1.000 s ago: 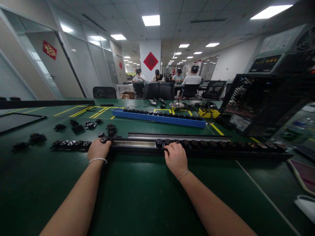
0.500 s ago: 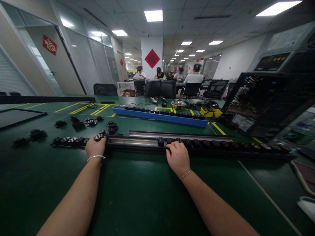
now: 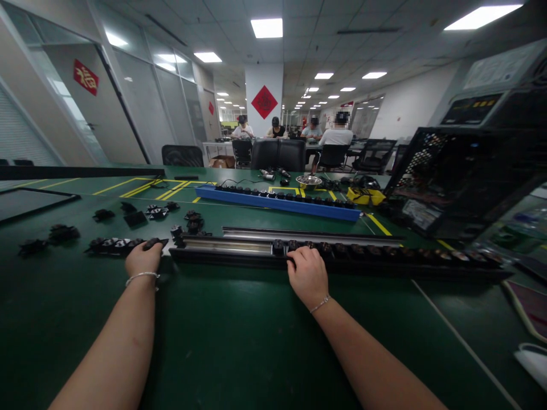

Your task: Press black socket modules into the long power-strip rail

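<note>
A long black track rail (image 3: 231, 259) lies across the table, its silvery channel bare on the left and filled with a row of small black modules (image 3: 358, 251) on the right. My right hand (image 3: 308, 274) is closed over the rail's near edge, fingertips beside the modules at the left of that row. Beyond the rail's left end, my left hand (image 3: 143, 259) has its fingers closed around a black module (image 3: 154, 244) at the right end of a loose row (image 3: 113, 246). Another small module (image 3: 176, 232) stands at the rail's left end.
Behind the rail lie a second metal rail (image 3: 299, 234) and a blue tray (image 3: 277, 205) of modules. Loose black modules (image 3: 135, 218) are scattered at left. A yellow bin (image 3: 366, 196), metal bowl (image 3: 309, 181) and open computer case (image 3: 448, 176) stand at right. People (image 3: 336, 135) sit far back.
My left hand has moved left, from the rail's left end to the loose row, leaving a small module at the rail end. My right hand stays almost where it was.
</note>
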`<state>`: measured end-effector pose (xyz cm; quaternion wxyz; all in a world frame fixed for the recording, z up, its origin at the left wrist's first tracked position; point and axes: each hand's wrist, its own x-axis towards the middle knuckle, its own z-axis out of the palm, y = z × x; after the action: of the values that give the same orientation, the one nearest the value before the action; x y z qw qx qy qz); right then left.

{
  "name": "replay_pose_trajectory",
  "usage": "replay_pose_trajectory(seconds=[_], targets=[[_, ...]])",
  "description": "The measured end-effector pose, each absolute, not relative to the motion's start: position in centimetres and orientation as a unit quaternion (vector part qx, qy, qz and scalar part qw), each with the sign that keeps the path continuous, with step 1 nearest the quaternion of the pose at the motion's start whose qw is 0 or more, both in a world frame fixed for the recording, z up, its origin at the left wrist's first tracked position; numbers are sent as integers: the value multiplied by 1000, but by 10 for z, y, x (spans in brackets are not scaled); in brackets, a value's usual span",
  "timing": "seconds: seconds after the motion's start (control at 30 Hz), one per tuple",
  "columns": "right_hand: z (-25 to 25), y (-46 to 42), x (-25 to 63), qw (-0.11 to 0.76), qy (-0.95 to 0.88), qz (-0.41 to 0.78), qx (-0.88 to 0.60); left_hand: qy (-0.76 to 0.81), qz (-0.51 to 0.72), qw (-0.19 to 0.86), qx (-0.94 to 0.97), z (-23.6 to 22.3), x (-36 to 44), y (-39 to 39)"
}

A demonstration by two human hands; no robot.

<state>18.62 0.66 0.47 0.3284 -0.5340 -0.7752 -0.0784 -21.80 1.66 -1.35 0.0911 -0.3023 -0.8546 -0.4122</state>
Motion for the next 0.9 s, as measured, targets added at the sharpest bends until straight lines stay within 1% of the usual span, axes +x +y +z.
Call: replay_pose_trajectory(seconds=[0.13, 0.37, 0.47, 0.57, 0.67, 0.73, 0.8, 0.9], targets=[[4, 6, 186, 332, -775, -79, -532, -878, -379, 32, -290, -13, -222, 20], [4, 7, 184, 335, -769, -77, -538, -895, -339, -4, -291, -9, -229, 31], [4, 6, 183, 335, -765, -76, -544, -897, -350, 18, -269, -7, -224, 31], [5, 5, 182, 333, -765, -75, -546, -850, -433, 108, -279, 1, -209, 27], [6, 5, 182, 334, -765, -72, -545, -737, -506, 216, -392, 17, -177, 21], [6, 5, 182, 333, -764, -71, -547, -671, -512, 244, -478, 27, -142, 19], [7, 5, 182, 331, -765, -70, -548, -623, -501, 220, -559, 34, -97, 18], [7, 5, 182, 333, -767, -68, -544, -585, -424, 120, -681, 33, -23, 19]])
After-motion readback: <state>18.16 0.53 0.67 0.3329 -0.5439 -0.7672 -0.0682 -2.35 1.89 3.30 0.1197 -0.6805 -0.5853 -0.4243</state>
